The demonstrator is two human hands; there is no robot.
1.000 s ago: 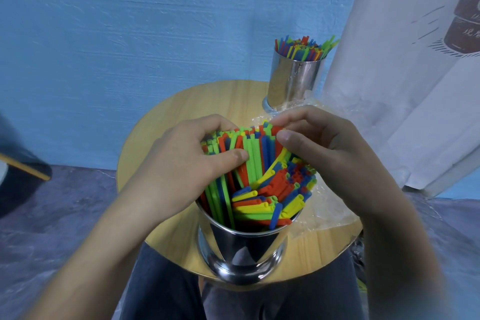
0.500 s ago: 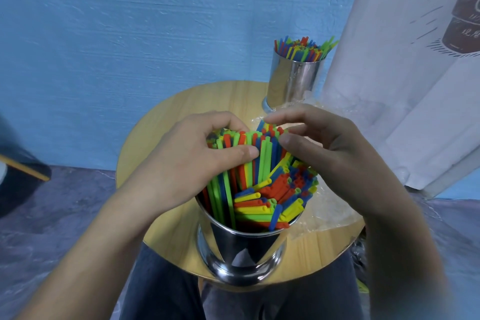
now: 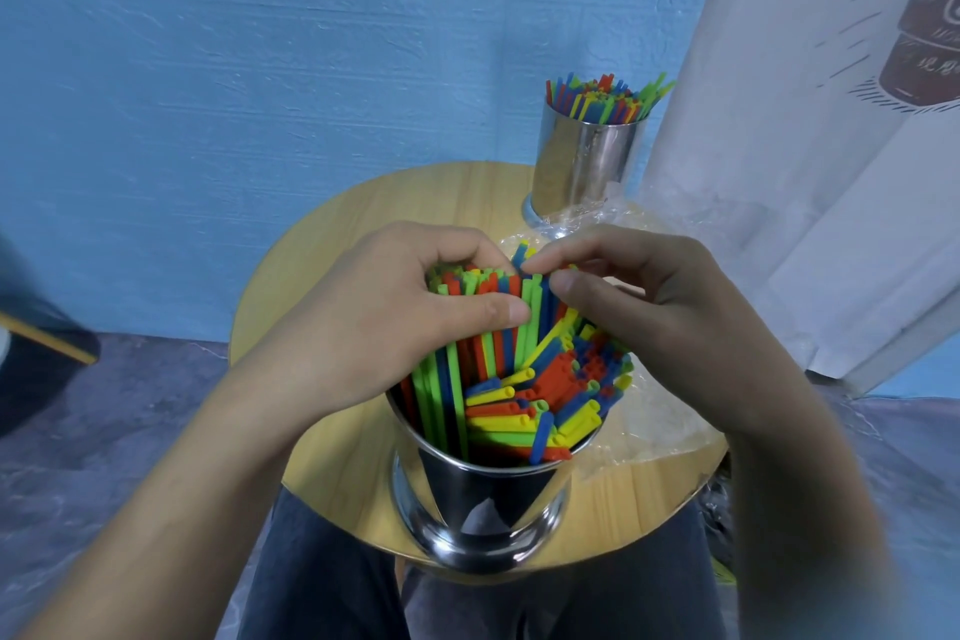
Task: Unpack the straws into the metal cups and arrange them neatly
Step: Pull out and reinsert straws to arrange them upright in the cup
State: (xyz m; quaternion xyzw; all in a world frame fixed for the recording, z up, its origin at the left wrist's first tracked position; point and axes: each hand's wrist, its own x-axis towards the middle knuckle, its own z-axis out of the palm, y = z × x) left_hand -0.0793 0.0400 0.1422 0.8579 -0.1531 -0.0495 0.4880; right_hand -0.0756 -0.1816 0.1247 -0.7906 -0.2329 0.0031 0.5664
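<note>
The near cup [image 3: 488, 499], shiny metal, stands at the table's front edge, crammed with straws [image 3: 524, 405] in green, red, blue and yellow. Those on its right side lie slumped and crossed with their open ends up. Those on its left stand upright. The far cup [image 3: 587, 166], at the back right, holds a second batch [image 3: 602, 99] standing upright, tips fanned above the rim. Clear wrap [image 3: 660, 426] lies crumpled between the cups and to the right of the near one.

The table [image 3: 332, 244] is round pale wood, set before a blue wall [image 3: 311, 68]. A white cloth [image 3: 805, 146] hangs at the right, with grey floor [image 3: 130, 405] below.

The left hand [image 3: 374, 322] grips the upright straws near their tops, thumb across the front and fingers [image 3: 457, 244] curled behind. The right hand [image 3: 665, 322] pinches the tops of the same bunch from the right, its index fingertip close beside the left hand's fingers.
</note>
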